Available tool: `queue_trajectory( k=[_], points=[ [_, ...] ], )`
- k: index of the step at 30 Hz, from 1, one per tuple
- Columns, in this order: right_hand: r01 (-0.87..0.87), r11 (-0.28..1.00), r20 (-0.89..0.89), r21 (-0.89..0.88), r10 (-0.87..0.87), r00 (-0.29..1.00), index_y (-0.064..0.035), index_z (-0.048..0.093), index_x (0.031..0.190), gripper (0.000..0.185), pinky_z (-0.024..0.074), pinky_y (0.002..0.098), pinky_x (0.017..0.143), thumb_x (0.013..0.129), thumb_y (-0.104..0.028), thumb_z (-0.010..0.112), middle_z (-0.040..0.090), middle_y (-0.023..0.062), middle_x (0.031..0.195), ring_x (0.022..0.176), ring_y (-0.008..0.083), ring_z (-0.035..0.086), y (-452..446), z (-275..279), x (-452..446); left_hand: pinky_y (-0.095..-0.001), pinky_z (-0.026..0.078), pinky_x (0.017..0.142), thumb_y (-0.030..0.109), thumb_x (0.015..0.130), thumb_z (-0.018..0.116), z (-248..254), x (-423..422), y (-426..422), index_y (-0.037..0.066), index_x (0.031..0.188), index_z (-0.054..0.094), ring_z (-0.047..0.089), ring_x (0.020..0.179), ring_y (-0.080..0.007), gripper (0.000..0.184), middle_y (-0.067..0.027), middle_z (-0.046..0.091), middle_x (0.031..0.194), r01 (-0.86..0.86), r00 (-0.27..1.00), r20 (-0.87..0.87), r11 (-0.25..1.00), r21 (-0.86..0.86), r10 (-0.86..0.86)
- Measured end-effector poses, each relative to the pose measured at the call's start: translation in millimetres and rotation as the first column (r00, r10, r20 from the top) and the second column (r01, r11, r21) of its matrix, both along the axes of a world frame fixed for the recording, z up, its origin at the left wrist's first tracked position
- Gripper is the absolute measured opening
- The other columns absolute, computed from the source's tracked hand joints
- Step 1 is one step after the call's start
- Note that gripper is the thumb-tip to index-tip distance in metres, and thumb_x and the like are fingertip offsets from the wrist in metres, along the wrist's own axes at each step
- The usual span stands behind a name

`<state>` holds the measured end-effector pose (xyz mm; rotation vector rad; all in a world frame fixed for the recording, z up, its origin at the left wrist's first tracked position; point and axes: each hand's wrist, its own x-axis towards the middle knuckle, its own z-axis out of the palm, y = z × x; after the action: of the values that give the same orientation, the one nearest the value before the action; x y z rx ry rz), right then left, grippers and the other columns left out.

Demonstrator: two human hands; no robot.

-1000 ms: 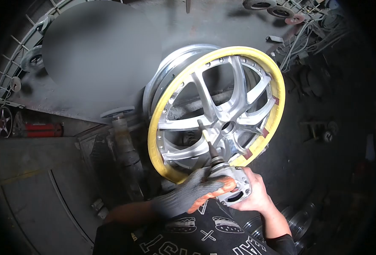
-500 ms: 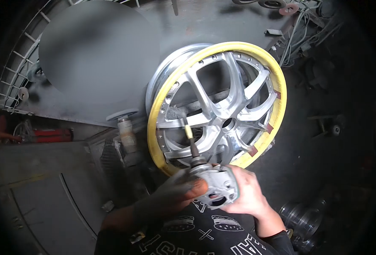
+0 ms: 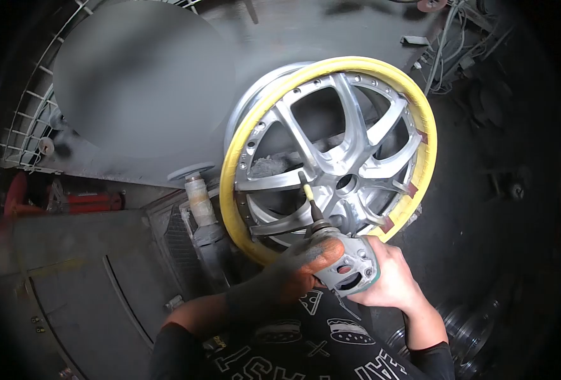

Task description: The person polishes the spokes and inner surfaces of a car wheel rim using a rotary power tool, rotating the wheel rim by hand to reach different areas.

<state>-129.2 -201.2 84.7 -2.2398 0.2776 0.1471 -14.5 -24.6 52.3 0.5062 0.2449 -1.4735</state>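
A silver alloy wheel [image 3: 280, 182] leans tilted before me, yellow tape [image 3: 228, 183] covering its outer rim. Between my hands is a grey die grinder [image 3: 357, 256] pointing up at the wheel. Its thin bit [image 3: 309, 192] ends at a left-hand spoke near the hub; whether the tip touches the metal I cannot tell. My left hand [image 3: 302, 263], in a dark glove with orange on the thumb, wraps the grinder's front. Bare, my right hand [image 3: 391, 275] grips its rear from the right side, most of its fingers hidden behind the body.
Left of the wheel stands another power tool [image 3: 198, 199] with a disc on top. A red tool [image 3: 93, 202] lies farther left, by a wire rack [image 3: 24, 114]. Cables [image 3: 445, 50] hang at the upper right. Clear plastic bottles [image 3: 473, 332] are at the lower right.
Both hands and the grinder have shifted right, and the bit's tip sits farther along the spoke toward the hub. The whole view has also moved slightly.
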Motion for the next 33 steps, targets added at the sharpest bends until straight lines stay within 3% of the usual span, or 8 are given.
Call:
queue_trajectory(
  k=[5,13,16,19,20,23,27,33],
  points=[
    [-0.105,0.994,0.046,-0.004,0.105,0.993,0.0021,0.051,0.118,0.073,0.0564,0.0435,0.078,0.058,-0.018,0.086,0.068,0.0228,0.092,0.086,0.0401,0.069,22,-1,12,-0.0377,0.05,0.093,0.004,0.086,0.066,-16,4,34,0.001,0.118,0.058,0.061,0.108,-0.0311,0.033,-0.0162,0.06,0.113,0.075,0.441,0.891,0.994,0.084,-0.108],
    [-0.2,0.98,-0.063,0.01,0.2,0.978,0.0032,0.051,0.119,0.078,0.0544,0.0445,0.081,0.054,-0.019,0.087,0.066,0.0218,0.097,0.09,0.0417,0.067,60,-5,39,-0.0442,0.049,0.094,0.003,0.079,0.074,-22,16,99,0.002,0.112,0.061,0.061,0.107,-0.0322,0.035,-0.0159,0.061,0.111,0.027,0.008,0.976,0.976,0.216,-0.216],
    [-0.185,0.983,-0.035,0.006,0.185,0.982,0.0039,0.051,0.121,0.08,0.0536,0.0453,0.082,0.053,-0.019,0.086,0.065,0.022,0.099,0.091,0.0421,0.067,57,-2,39,-0.0438,0.048,0.092,0.009,0.078,0.077,-67,3,120,0.004,0.107,0.062,0.061,0.104,-0.0319,0.034,-0.0148,0.062,0.108,-0.12,-0.325,0.946,0.991,-0.058,0.016],
    [-0.139,0.988,0.063,-0.061,0.142,0.988,0.0039,0.052,0.117,0.075,0.0545,0.0448,0.08,0.054,-0.017,0.085,0.066,0.0218,0.097,0.09,0.0409,0.067,42,9,28,-0.0388,0.048,0.092,0.019,0.081,0.076,-88,2,104,0.005,0.106,0.063,0.061,0.102,-0.0238,0.032,-0.0113,0.062,0.107,0.068,-0.319,0.947,0.995,0.074,-0.049],
    [-0.104,0.989,0.104,-0.104,0.115,0.988,0.0038,0.053,0.114,0.068,0.0551,0.0444,0.079,0.056,-0.016,0.084,0.066,0.0219,0.094,0.089,0.0403,0.067,35,12,22,-0.0362,0.048,0.092,0.024,0.085,0.072,-78,12,79,0.005,0.109,0.062,0.06,0.103,-0.0195,0.033,-0.0094,0.062,0.108,0.189,0.257,0.963,0.981,0.034,-0.083],
    [-0.052,0.99,0.054,-0.13,0.059,0.997,0.0024,0.055,0.114,0.07,0.0553,0.0437,0.079,0.054,-0.017,0.085,0.067,0.0218,0.095,0.089,0.0395,0.068,13,15,5,-0.0308,0.048,0.093,0.03,0.098,0.058,19,10,13,0.003,0.118,0.058,0.058,0.106,-0.0113,0.034,-0.0058,0.061,0.111,0.148,0.949,0.251,0.973,0.177,-0.19],
    [0.017,0.998,-0.023,-0.062,-0.018,1.0,0.0013,0.057,0.112,0.066,0.0554,0.0444,0.079,0.056,-0.019,0.086,0.069,0.0219,0.092,0.088,0.0397,0.069,-4,14,-1,-0.0313,0.048,0.093,0.027,0.103,0.051,1,-1,-8,0.002,0.121,0.055,0.059,0.106,-0.0138,0.032,-0.0066,0.061,0.113,0.097,0.845,0.533,0.993,-0.069,-0.045],
    [-0.06,0.998,-0.048,-0.023,0.059,0.997,0.0023,0.054,0.115,0.068,0.0554,0.0441,0.079,0.058,-0.021,0.085,0.069,0.0228,0.092,0.089,0.0404,0.069,-4,12,6,-0.0419,0.039,0.109,0.044,0.09,0.065,-7,-3,-1,0.005,0.137,0.046,0.053,0.125,-0.0244,0.063,-0.0125,0.055,0.133,0.029,0.978,0.208,0.999,0.028,-0.034]
  ],
)
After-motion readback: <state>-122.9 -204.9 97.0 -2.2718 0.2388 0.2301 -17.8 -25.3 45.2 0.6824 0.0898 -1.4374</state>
